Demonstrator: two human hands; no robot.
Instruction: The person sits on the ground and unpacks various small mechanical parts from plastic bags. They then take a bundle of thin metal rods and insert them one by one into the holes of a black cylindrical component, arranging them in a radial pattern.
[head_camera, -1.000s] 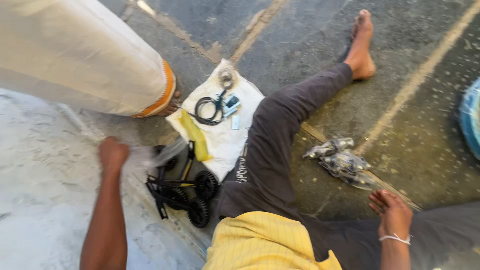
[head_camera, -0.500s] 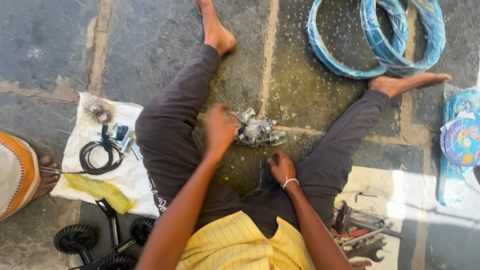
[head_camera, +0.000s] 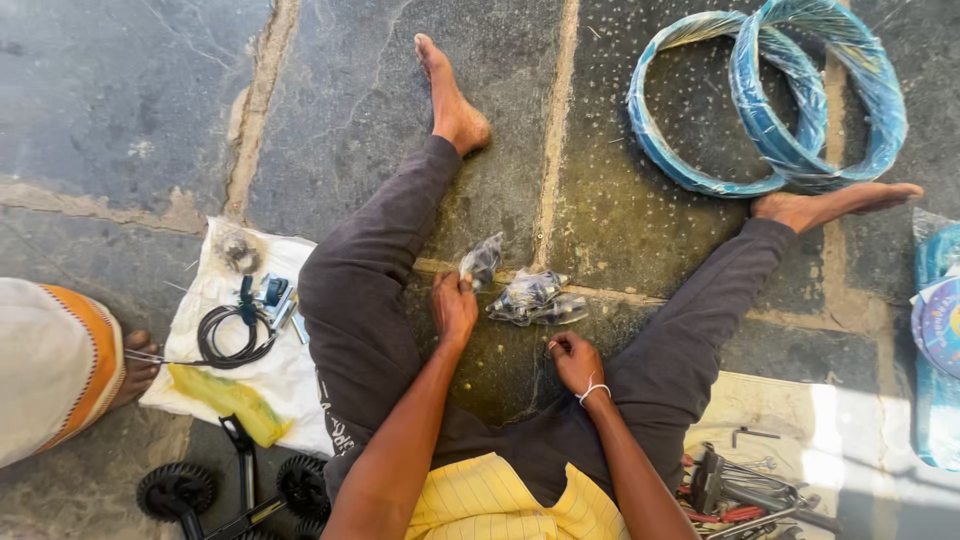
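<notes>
Left hand (head_camera: 455, 308): pinches a small clear plastic bag (head_camera: 481, 262) of dark parts by its lower end, lifted just off the stone floor (head_camera: 350, 90).
Right hand (head_camera: 576, 360): curled shut low between your thighs; what it holds, if anything, you cannot tell (fingers hide it).
Change: half a second ago your left hand was higher, over your left thigh beside the bags; now it's down and gripping one. Judged: picking has begun.
Rest of bags: a pile of clear packets (head_camera: 535, 297) lies just right of the held bag, on the floor between your legs.
Nearby: white cloth (head_camera: 285, 375) with black cable (head_camera: 228, 335) at left; blue-wrapped rims (head_camera: 770, 95) far right; another person's foot (head_camera: 135, 365) at left edge.
</notes>
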